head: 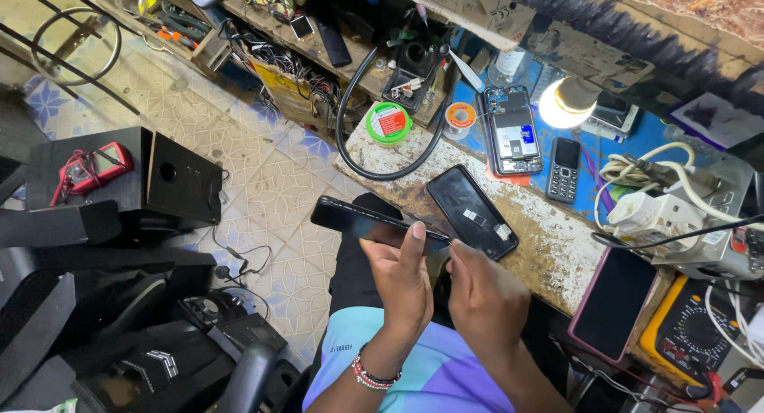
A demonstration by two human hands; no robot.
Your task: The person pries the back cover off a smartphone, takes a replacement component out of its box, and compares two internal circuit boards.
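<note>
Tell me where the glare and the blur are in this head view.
Head view: the lit bulb is blown out to white and throws a bright patch on the blue bench top. The black phone held by the left hand and right hand is sharp, with a faint sheen. Straight edges bend near the frame borders, a sign of wide-lens distortion.

You've got a slim black smartphone (370,223) up off the workbench, lying near-flat and edge-on, its far end pointing left over the floor

The slim glass-fronted phone (374,224) is glossy black. The round solder-paste tin (388,122) is green with a red label, and the chipped wooden worktop (549,238) is flaking white over brown
</note>
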